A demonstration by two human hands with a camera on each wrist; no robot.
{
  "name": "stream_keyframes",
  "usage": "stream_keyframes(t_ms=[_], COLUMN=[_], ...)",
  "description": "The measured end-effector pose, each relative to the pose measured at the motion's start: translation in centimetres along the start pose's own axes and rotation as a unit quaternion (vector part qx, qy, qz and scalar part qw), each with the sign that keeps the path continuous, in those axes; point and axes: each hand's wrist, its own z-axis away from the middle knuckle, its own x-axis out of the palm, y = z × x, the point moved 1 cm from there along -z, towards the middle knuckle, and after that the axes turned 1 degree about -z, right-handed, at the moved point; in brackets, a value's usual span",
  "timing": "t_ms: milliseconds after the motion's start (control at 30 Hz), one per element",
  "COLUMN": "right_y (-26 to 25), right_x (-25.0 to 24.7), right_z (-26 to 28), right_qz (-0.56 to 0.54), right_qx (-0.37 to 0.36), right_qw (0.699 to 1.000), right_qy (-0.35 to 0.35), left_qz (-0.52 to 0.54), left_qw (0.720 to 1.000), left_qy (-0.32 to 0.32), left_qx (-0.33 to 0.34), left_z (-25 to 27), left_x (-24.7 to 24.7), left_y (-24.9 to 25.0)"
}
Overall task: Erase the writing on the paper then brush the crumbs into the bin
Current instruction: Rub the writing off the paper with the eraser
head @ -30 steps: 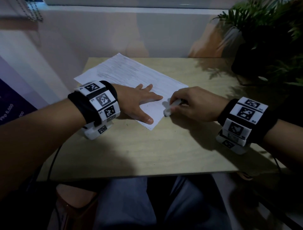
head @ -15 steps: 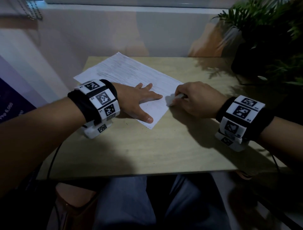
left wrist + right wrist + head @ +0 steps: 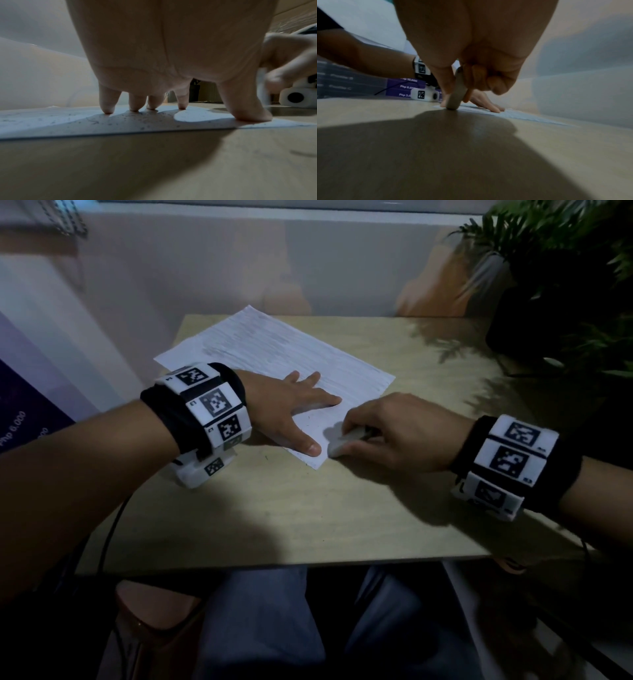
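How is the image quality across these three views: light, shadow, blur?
Head view: dim, arms throw broad shadows on the table, plant smeared. Left wrist view: right hand motion-blurred, crumbs on the paper sharp. Right wrist view: dark shadow fills the foreground, eraser soft.
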Motion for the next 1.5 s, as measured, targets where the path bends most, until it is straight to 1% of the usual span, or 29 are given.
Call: stream_keyframes(t_ms=[67,133,167,233,300,333,400,467,500,567,600,633,700,800,833,867,933,1000,1033,1100,1167,1233,1267,1300,1400,1433,1500], right_y=[1.2,2.7,2.9,2.3,1.1,0.8,1.4,2.5,2.6,2.1,1.6,1.3,1.9,4.0,4.3,4.3,3.8,3.2,3.1,3.5,4.5,5.0,4.8,4.3,1.5,1.3,2.1], right_x=[-0.3,-0.8,-0.8,-0.4,0.1,0.1,-0.4,-0.8,-0.8,-0.4,-0.2,-0.2,-0.4,-1.1,-1.1,-1.0,-0.7,-0.7,-0.8,-1.1,-1.3,-1.4,-1.4,-1.2,-0.9,-0.9,-1.2], right_z=[-0.2,-0.4,-0.5,-0.5,-0.3,-0.2,-0.3,-0.5,-0.5,-0.5,-0.4,-0.3,-0.3,-0.5,-0.7,-0.8,-0.8,-0.5,-0.3,-0.3,-0.6,-0.7,-0.7,-0.6,-0.4,-0.6,-1.0], right_qz=[0.003,0.047,0.068,0.085,0.056,0.037,0.034,0.07,0.085,0.074,0.054,0.034,0.017,0.069,0.088,0.102,0.104,0.072,0.052,0.041,0.072,0.091,0.079,0.053,-0.015,-0.023,-0.014], right_qx=[0.036,0.079,0.089,0.067,0.019,0.008,0.024,0.056,0.059,0.023,0.005,0.005,0.051,0.162,0.187,0.198,0.173,0.131,0.124,0.15,0.194,0.214,0.204,0.18,0.086,0.075,0.102], right_qw=[0.999,0.995,0.992,0.992,0.998,0.999,0.999,0.995,0.993,0.995,0.997,0.999,0.998,0.983,0.976,0.972,0.977,0.987,0.99,0.987,0.976,0.969,0.972,0.979,0.996,0.997,0.993], right_qy=[0.011,0.049,0.065,0.064,0.032,0.017,0.015,0.047,0.061,0.062,0.047,0.028,0.014,0.052,0.064,0.069,0.065,0.052,0.046,0.045,0.066,0.088,0.089,0.08,0.021,0.02,0.049], left_qz=[-0.005,-0.003,0.0,0.001,0.002,0.003,0.004,0.002,0.002,0.002,0.0,-0.001,-0.002,0.003,0.004,0.003,0.0,-0.003,-0.004,-0.003,-0.003,-0.003,-0.004,-0.004,-0.006,-0.006,-0.006], left_qw=[1.0,1.0,1.0,1.0,1.0,1.0,1.0,1.0,1.0,1.0,1.0,1.0,1.0,1.0,1.0,1.0,1.0,1.0,1.0,1.0,1.0,1.0,1.0,1.0,1.0,1.0,1.0], left_qy=[-0.002,-0.003,-0.003,-0.001,0.002,0.001,-0.001,0.0,0.0,0.0,0.0,0.0,0.0,0.0,0.0,0.0,0.0,-0.001,-0.002,-0.003,-0.002,-0.001,0.0,0.0,0.002,0.002,0.001], left_qx=[-0.002,-0.003,-0.003,-0.001,0.001,0.0,-0.001,-0.001,-0.002,-0.002,-0.001,-0.001,-0.002,-0.003,-0.003,-0.004,-0.003,-0.003,-0.003,-0.004,-0.003,0.0,0.001,0.002,0.001,0.0,0.0], left_z=[-0.1,-0.2,-0.2,-0.2,-0.2,-0.2,-0.1,-0.1,-0.1,-0.1,0.0,0.0,0.0,0.0,0.0,0.1,0.1,0.0,0.1,0.1,0.1,0.0,0.1,0.1,0.0,0.0,-0.1], left_x=[0.0,0.0,0.1,0.2,0.2,0.2,0.1,0.1,0.1,0.1,0.1,0.1,0.0,0.1,0.1,0.1,0.1,0.0,-0.1,-0.1,0.0,0.0,0.0,0.0,0.0,0.0,0.0], left_y=[0.0,0.0,-0.1,-0.2,-0.2,-0.2,-0.1,-0.1,-0.1,-0.1,0.0,0.0,0.1,0.1,0.1,0.0,0.1,0.2,0.2,0.2,0.1,0.1,0.1,0.2,0.2,0.1,0.2])
